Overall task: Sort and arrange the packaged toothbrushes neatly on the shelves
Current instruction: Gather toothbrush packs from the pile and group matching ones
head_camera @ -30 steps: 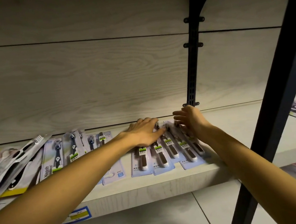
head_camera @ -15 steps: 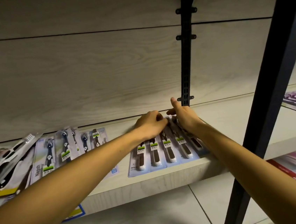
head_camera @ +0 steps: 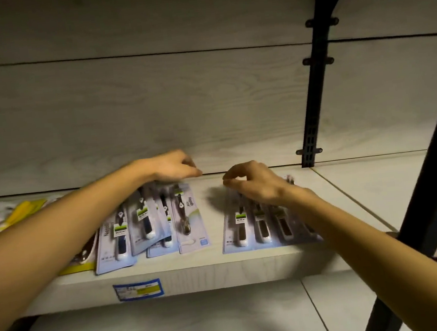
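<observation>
The pale wood-grain shelf (head_camera: pixel 249 267) ran across the whole view, w/ a matching wood-grain back panel (head_camera: pixel 152 113) behind it & a black slotted metal upright (head_camera: pixel 312 117) fixed at the right. On the shelf, left of centre, lay an overlapping fan of pale blue blister-packed toothbrushes (head_camera: pixel 148 226), dark handles, green labels, packs askew. Well apart to the right lay a 2nd, flatter row of pale blue toothbrush packs (head_camera: pixel 256 228), approx side by side, near the front edge. Far left sat yellow-and-white packs (head_camera: pixel 15 213), blurred. A blue-and-yellow price tag (head_camera: pixel 138 290) was stuck on the shelf's front lip. The person's left hand (head_camera: pixel 171 167) hovered over the top of the left fan, fingers loosely curled, holding nothing I could see. Right hand (head_camera: pixel 254 183) was above the right row's far end, fingers bent, thumb & forefinger close together; couldn't tell if it pinched anything.
</observation>
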The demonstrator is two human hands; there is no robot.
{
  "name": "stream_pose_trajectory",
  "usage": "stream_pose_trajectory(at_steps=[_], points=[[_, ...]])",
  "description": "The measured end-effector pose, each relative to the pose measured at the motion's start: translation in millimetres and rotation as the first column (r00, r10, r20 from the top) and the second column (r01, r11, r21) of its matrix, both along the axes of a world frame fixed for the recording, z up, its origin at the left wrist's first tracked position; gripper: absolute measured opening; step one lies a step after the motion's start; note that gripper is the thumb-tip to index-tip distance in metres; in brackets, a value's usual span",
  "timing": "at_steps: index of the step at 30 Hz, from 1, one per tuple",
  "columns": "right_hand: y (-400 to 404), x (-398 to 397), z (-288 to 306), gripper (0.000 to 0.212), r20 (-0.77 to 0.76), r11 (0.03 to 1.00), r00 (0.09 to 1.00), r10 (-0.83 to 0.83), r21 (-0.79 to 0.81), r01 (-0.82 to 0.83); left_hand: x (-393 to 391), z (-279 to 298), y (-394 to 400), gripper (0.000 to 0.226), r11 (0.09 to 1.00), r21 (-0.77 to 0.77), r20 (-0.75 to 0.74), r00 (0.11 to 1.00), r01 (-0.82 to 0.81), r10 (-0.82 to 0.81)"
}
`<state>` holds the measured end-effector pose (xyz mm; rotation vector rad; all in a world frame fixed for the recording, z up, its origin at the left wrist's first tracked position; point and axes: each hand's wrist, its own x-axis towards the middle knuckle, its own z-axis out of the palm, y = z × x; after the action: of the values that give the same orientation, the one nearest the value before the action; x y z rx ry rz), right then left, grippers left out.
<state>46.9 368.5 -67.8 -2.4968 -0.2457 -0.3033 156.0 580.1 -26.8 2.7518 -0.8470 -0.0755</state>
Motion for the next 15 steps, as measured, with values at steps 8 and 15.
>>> stream_pose_trajectory(at_steps=[8, 15], points=[[61.4, -6.7, 5.2, 0.051, -0.071, 0.957, 0.992, 0.106, -0.262, -0.121, -0.2, -15.6, 40.8, 0.038, 0.989, 0.148, 0.010, 1.000, -0.012, 0.010], [82.9, -17.3, 3.2, 0.032, 0.028, 0.886, 0.986, 0.162, -0.445, -0.133, -3.2, -11.7, 44.8, 0.054, 0.977, 0.196, -0.027, 0.996, 0.086, -0.082]])
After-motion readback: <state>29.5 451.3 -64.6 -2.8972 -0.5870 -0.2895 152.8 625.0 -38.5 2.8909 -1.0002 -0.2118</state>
